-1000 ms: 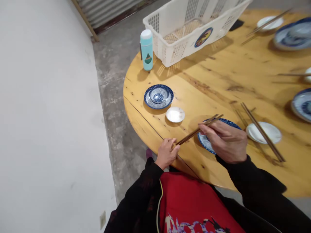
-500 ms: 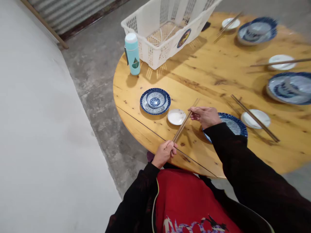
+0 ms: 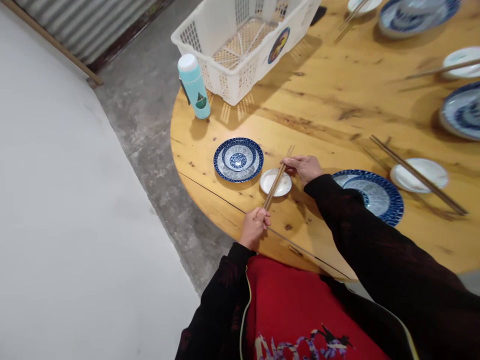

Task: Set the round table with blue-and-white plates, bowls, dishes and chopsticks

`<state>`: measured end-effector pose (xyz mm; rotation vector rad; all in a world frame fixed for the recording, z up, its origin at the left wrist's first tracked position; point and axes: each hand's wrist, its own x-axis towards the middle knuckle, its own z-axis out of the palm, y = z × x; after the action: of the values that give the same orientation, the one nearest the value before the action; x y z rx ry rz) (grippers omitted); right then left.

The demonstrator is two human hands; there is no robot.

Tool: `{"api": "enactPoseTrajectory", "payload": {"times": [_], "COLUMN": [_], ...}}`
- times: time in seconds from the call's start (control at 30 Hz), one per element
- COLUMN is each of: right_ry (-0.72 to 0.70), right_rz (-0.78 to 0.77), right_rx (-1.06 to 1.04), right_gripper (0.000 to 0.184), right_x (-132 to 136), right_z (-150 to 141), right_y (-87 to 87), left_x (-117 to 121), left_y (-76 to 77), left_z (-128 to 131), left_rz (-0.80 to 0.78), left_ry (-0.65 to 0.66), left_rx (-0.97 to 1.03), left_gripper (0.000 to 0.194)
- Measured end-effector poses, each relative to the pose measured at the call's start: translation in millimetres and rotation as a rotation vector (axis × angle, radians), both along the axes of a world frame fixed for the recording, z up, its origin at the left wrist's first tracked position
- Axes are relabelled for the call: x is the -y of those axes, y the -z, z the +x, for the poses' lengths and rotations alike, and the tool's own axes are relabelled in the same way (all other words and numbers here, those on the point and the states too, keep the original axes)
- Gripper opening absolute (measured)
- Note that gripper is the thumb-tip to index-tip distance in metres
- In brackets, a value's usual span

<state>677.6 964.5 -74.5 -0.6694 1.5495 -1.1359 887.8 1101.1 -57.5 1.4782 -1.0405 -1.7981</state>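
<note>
The left hand (image 3: 255,228) has its fingers clamped around the lower ends of the wooden chopsticks (image 3: 278,175). The right hand (image 3: 302,168) pinches them higher, holding both sticks aligned above a small white saucer (image 3: 275,182).

a pair of slender brown wooden chopsticks (image 3: 278,176) lies close together and slanted, tips pointing away from the body; the left hand (image 3: 255,228) closes round the lower ends, while the right hand (image 3: 301,168) pinches them higher up.

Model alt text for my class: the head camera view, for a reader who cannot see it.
A person's left hand and right hand hold a pair of chopsticks over a small white saucer on a round wooden table, beside a blue-and-white plate; a white basket stands beyond.
</note>
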Motion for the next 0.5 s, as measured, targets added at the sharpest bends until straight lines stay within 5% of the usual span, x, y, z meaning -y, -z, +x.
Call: {"api": "enactPoseTrajectory", "payload": {"times": [0.5], "right_ry": [-0.093], "right_rz": [0.036], "right_rx": [-0.049], "right_gripper": [0.029], "right_x": [1.7], "right_z": [7.1], "right_y": [12.6], "left_x": [-7.5], "left_y": [-0.2], "left_z": [3.3], "left_rz": [0.076], "left_ry": [-0.034], "left_rx": [0.036], "left_gripper": [0.046]}}
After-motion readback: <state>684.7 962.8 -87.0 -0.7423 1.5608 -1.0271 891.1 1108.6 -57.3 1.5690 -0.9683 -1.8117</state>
